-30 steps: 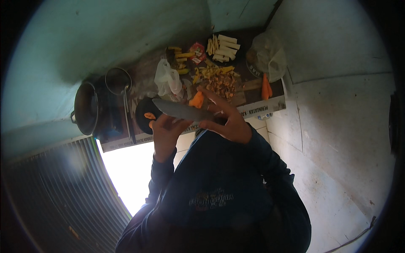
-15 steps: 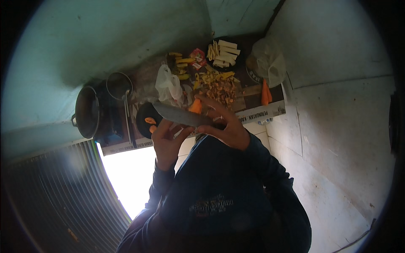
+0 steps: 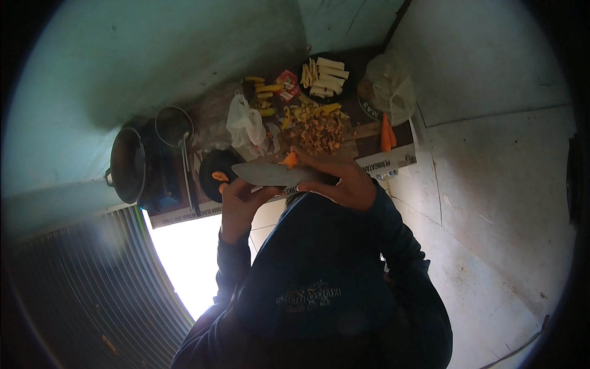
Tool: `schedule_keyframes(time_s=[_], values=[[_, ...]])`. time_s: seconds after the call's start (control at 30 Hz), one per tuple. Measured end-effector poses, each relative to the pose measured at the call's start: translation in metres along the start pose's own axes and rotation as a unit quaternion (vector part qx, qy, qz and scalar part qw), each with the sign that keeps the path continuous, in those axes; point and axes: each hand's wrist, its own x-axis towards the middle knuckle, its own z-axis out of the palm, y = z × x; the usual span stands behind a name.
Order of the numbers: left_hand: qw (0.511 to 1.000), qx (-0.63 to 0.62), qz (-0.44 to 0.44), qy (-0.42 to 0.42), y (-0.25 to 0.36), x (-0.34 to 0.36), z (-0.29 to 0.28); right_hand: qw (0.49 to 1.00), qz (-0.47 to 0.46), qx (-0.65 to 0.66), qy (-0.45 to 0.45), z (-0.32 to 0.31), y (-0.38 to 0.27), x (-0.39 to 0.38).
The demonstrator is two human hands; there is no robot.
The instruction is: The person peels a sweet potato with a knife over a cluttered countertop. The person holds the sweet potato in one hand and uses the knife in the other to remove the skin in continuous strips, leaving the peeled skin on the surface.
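Knife [image 3: 267, 174], 1: swung nearer level since the earlier frame, right hand [image 3: 351, 184] shifted slightly right, fingers closed on it. Carrot piece [image 3: 289, 160], 1: just beyond the knife, beside the right fingers, now more screened, so its cut state reads less clearly. Left hand [image 3: 238, 208]: fingers bent near the knife, hold cannot be told; dark plate [image 3: 215, 161], 2 orange pieces [image 3: 219, 176], just left.

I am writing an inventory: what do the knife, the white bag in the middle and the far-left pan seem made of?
Knife: blade apparently metal, satin grey, with soft sheen. White bag: probably thin plastic, crinkled and translucent. Pan: likely metal, dull and dark, by its thin rim and loop handle; coating unclear.
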Motion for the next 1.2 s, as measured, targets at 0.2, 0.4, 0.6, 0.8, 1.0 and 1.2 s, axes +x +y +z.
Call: schedule_keyframes(time_s=[0.2,0.4,0.6,0.8,1.0,1.2], values=[[0.995,-0.048,0.031,-0.084,-0.006,0.004,-0.011,0.998,-0.054,0.036,0.011,-0.004,0.007,0.004],[0.991,-0.107,0.063,-0.05,-0.014,0.004,-0.001,0.993,0.038,0.111,0.035,0.003,0.003,0.004],[0.996,-0.09,0.008,-0.02,-0.017,0.006,0.003,0.987,0.017,0.158,-0.001,0.01,-0.001,0.006],[0.992,-0.119,0.032,-0.017,-0.016,0.001,0.01,0.987,0.005,0.158,0.012,0.019,0.005,0.008],[0.991,-0.113,0.071,-0.003,-0.018,-0.005,0.01,0.989,0.051,0.139,0.009,0.021,0.006,0.007],[0.993,-0.102,0.05,0.033,-0.023,-0.001,0.016,0.988,-0.007,0.157,0.013,0.022,0.006,0.005]])
